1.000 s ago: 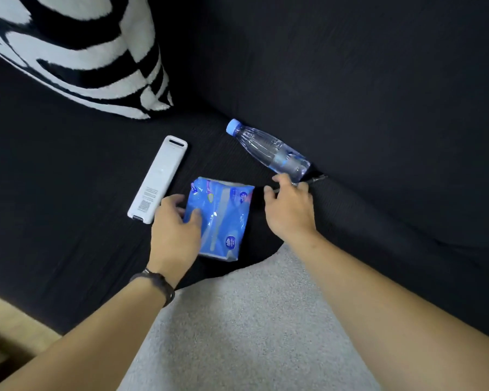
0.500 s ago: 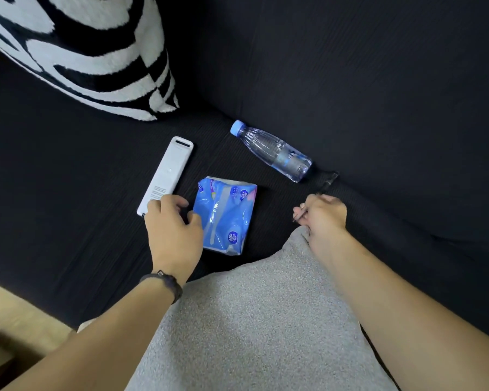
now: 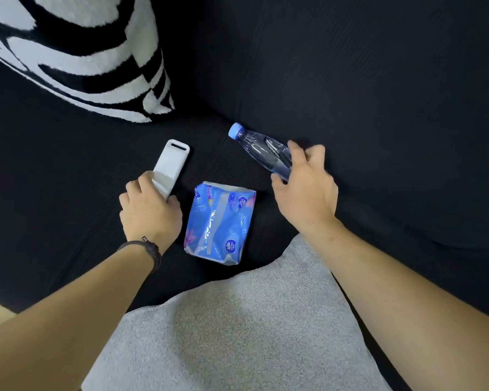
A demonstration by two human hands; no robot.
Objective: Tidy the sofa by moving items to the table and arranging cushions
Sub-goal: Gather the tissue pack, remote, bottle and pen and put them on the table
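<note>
A: What lies on the black ribbed fabric sofa [image 3: 54, 210]?

B: A flat white plastic remote control [image 3: 170, 165], a crinkled blue plastic tissue pack [image 3: 219, 221] beside it, and a clear plastic water bottle with a blue cap [image 3: 259, 148] on its side by the backrest.

A: And the hands?

B: The left hand [image 3: 150, 213], a dark band at its wrist, has its fingers curled over the remote's near end. The right hand [image 3: 305, 190] has its fingers spread around the bottle's lower half, thumb below; I cannot tell if they grip it.

A: Cushions?

B: A black-and-white striped fuzzy cushion [image 3: 76, 52] leans at the upper left; a grey textured cushion [image 3: 237, 334] lies nearest the camera, between the forearms.
</note>
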